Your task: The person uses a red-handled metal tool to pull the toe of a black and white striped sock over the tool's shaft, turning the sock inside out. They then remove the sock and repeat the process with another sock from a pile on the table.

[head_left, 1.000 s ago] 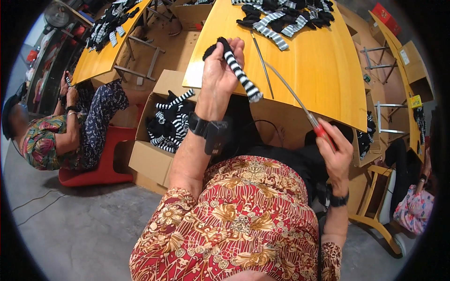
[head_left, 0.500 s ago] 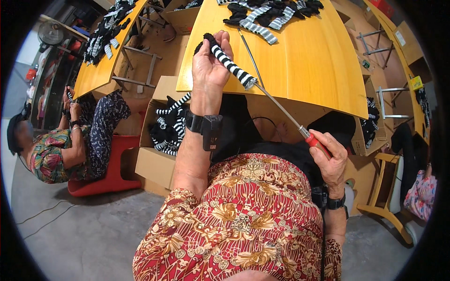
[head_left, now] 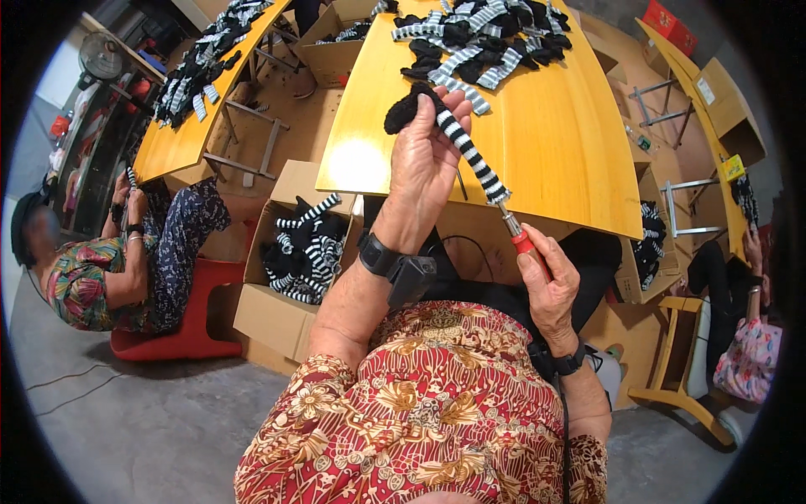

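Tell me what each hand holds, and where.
Left hand: striped knitted piece, at its black end. Right hand: metal rod tool, by its red handle.

Black-and-white striped knitted tube [head_left: 472, 160]: soft yarn cloth, matt, slightly rough; its black end looks fuzzier. Red-handled metal rod tool [head_left: 524, 244]: collar smooth, shiny metal; handle smooth, apparently plastic. Grey-and-black striped knitted heap [head_left: 502, 69]: matt cloth. Broad yellow wooden tabletop [head_left: 571, 151]: smooth, glossy, strong glare near left edge. Open brown cardboard box [head_left: 270, 323]: matt paper board. Red moulded plastic chair [head_left: 193, 315]: smooth, low sheen. Grey concrete-like floor [head_left: 159, 420]: hard, mottled. Red-and-gold patterned cloth shirt [head_left: 420, 395]: woven-looking.
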`<state>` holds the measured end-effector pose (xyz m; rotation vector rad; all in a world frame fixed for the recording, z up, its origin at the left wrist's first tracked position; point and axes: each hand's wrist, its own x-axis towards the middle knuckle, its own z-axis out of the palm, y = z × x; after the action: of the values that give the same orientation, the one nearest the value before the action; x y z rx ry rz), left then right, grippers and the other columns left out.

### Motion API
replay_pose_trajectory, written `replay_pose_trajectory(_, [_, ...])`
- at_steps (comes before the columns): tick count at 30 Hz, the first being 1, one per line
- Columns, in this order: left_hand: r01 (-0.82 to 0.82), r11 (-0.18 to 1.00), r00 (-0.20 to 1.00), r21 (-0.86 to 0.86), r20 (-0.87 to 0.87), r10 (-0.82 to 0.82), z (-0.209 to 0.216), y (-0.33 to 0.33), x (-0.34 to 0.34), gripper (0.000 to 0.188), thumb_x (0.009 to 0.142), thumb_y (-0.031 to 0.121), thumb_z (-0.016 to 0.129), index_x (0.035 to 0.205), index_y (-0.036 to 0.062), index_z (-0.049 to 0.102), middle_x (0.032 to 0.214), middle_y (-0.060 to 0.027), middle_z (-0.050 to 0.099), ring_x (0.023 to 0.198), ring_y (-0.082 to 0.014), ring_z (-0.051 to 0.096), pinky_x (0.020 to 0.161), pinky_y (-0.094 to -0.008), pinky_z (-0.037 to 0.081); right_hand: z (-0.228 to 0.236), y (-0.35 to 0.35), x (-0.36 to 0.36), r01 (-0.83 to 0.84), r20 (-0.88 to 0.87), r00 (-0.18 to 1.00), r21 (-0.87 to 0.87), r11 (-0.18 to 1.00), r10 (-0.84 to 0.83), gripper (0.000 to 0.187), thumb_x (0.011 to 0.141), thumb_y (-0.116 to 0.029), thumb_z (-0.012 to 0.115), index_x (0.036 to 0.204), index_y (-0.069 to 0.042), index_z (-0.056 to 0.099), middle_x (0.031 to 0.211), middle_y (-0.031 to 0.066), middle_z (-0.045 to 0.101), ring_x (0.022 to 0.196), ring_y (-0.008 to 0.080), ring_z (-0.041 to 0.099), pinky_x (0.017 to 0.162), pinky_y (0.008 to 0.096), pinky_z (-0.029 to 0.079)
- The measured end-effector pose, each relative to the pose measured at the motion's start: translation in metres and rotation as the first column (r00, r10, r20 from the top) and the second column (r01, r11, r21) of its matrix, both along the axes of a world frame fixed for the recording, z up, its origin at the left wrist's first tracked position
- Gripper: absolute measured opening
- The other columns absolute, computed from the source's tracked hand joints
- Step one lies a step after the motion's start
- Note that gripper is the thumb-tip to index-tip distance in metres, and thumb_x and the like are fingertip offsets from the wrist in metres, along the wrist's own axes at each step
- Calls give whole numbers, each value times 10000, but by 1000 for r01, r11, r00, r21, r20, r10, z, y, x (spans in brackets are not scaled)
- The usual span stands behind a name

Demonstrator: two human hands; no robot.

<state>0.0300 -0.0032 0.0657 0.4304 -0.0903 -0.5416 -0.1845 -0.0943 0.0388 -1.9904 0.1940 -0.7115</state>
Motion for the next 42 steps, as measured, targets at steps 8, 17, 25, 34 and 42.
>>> replay_pose_trajectory(8, [71, 994, 986, 85, 144, -83, 9, -12, -18, 351, 951, 224, 585, 1191, -20, 507, 1043, -85, 645, 912, -153, 662, 779, -248, 567, -1, 7, 8, 39, 51, 998, 127, 991, -45, 345, 905, -65, 594, 1230, 50, 570, 950, 106, 633, 808, 146, 576, 762, 269, 475])
replay_pose_trajectory(17, [42, 991, 974, 129, 215, -69, 17, -19, -33, 290, 959, 215, 582, 1134, -17, 577, 1040, -92, 668, 899, -129, 658, 783, -238, 535, 8, 13, 9, 60, 23, 997, 279, 959, -69, 350, 954, -134, 568, 1255, 45, 560, 876, 44, 613, 711, 77, 532, 623, 215, 452])
replay_pose_trajectory(25, [142, 988, 950, 55, 272, -152, 31, -6, -22, 371, 972, 315, 544, 1226, 46, 522, 1148, -96, 639, 971, -160, 650, 826, -278, 529, 10, 6, 8, -4, 58, 998, 317, 948, -15, 353, 950, -150, 583, 1254, 28, 568, 892, 55, 626, 706, 75, 535, 617, 217, 448])
replay_pose_trajectory(34, [-19, 1000, 968, -4, 249, 19, 29, -3, -12, 323, 970, 264, 557, 1174, 14, 579, 1101, -97, 668, 1004, -167, 646, 850, -292, 541, 8, 10, 14, -24, 80, 997, 290, 957, 1, 343, 937, -116, 581, 1245, 35, 571, 904, 67, 628, 725, 105, 562, 660, 238, 475])
replay_pose_trajectory(42, [-11, 1000, 992, -21, 127, 13, 18, 25, 25, 312, 969, 223, 554, 1194, 8, 557, 1120, -147, 660, 964, -200, 667, 828, -309, 546, 28, -31, -11, -46, -128, 989, 170, 984, 68, 303, 883, -40, 596, 1178, 14, 633, 986, 65, 677, 845, 87, 591, 755, 218, 469])
